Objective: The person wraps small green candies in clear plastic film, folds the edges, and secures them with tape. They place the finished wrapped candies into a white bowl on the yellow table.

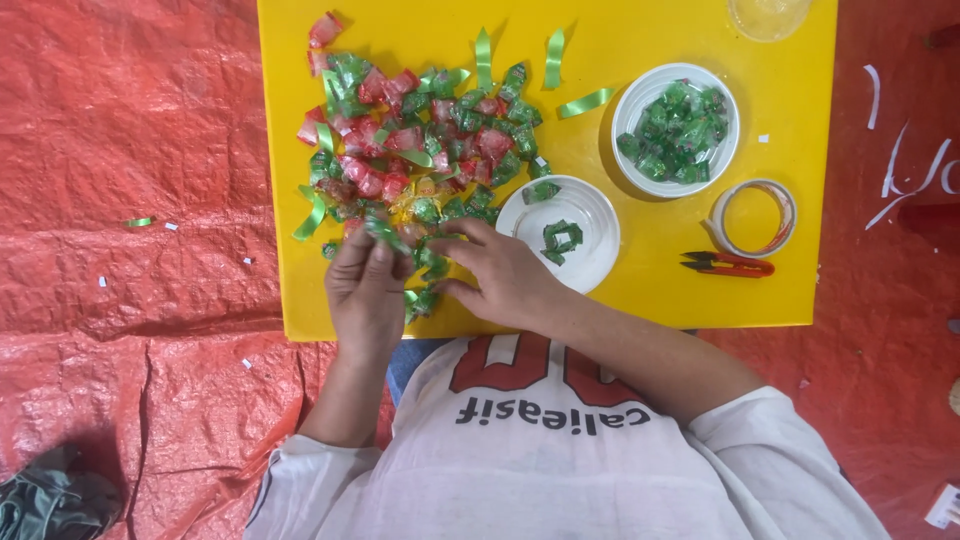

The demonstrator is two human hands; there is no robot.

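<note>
A heap of small green and red wrapped candies (pixel 420 140) lies on a yellow table (pixel 650 30). My left hand (pixel 365 290) is at the heap's near edge, its fingers closed on a green candy wrapper (pixel 385 235). My right hand (pixel 505 275) rests beside it with fingers spread, its fingertips on green candies (pixel 432 258). A near white bowl (pixel 590 215) to the right of my right hand holds a few green pieces. A farther white bowl (pixel 628 115) is filled with green candies.
Green ribbon strips (pixel 585 102) lie around the heap. A roll of tape (pixel 752 218) and red-handled snips (pixel 728 264) sit at the table's right. A clear container (pixel 768 15) stands at the far edge. Red tarpaulin (pixel 130 180) covers the floor.
</note>
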